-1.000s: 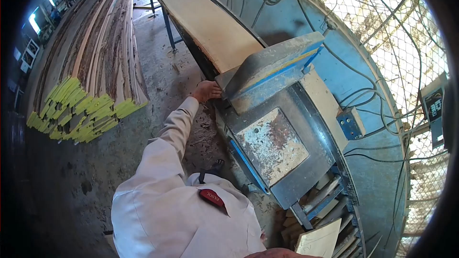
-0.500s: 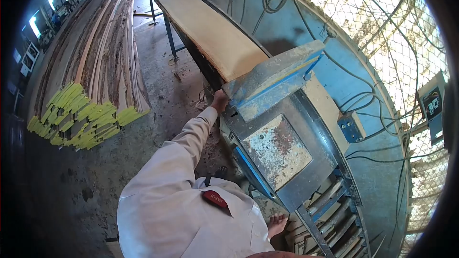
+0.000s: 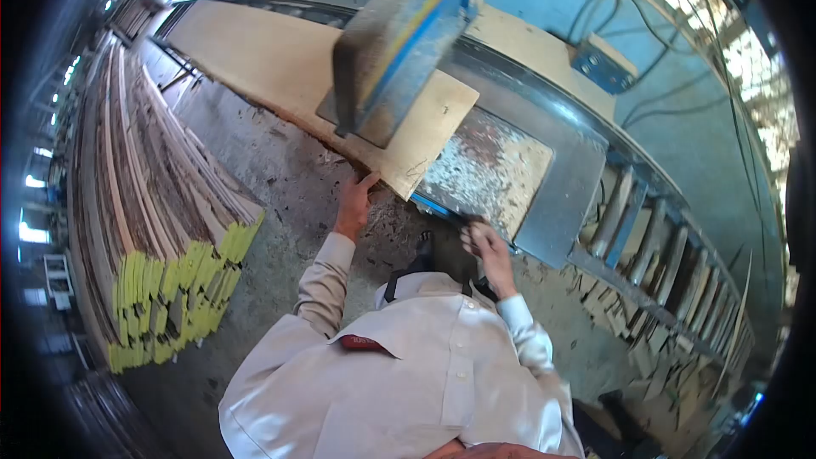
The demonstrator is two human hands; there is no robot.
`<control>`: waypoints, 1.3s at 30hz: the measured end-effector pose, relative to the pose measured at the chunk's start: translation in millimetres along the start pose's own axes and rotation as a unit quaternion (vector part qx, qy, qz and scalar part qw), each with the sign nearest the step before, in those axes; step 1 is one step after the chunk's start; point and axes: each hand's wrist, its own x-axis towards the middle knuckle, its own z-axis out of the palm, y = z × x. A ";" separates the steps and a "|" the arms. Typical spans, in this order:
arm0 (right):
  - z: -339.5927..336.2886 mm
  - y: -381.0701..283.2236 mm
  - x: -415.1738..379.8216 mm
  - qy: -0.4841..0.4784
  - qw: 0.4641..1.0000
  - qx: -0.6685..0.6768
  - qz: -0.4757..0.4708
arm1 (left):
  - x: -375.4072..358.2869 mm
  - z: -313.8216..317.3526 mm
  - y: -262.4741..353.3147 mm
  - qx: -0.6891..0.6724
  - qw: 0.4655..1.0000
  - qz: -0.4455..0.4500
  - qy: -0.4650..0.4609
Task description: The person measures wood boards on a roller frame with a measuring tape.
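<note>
A long, pale wooden board (image 3: pixel 255 42) with a rough bark edge lies on the machine, its near end sticking out past a raised guard (image 3: pixel 399 42) striped blue and yellow. At that board's near edge is my left hand (image 3: pixel 354 206), its fingertips closed on the edge close to the corner. My right hand (image 3: pixel 489 257), somewhat blurred, is curled beside the front of the machine table (image 3: pixel 544 234). Its fingers are at a dark end of a blue bar (image 3: pixel 433 206); what they hold, I cannot tell.
At left lies a tall stack of rough boards (image 3: pixel 136 195) with yellow-painted ends. Rollers (image 3: pixel 650 238) extend from the machine at right, with wood offcuts (image 3: pixel 646 357) on the floor below. A blue switch box (image 3: pixel 603 66) and cables hang along the blue wall.
The board has come forward past the guard onto the machine table. My left hand has come nearer along its edge, and my right hand has entered view. The camera has turned.
</note>
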 end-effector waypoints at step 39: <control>-513.3 -45.2 -268.8 0.506 0.862 -0.009 0.023 | -201.4 292.7 -222.8 -0.003 0.951 -0.240 -0.194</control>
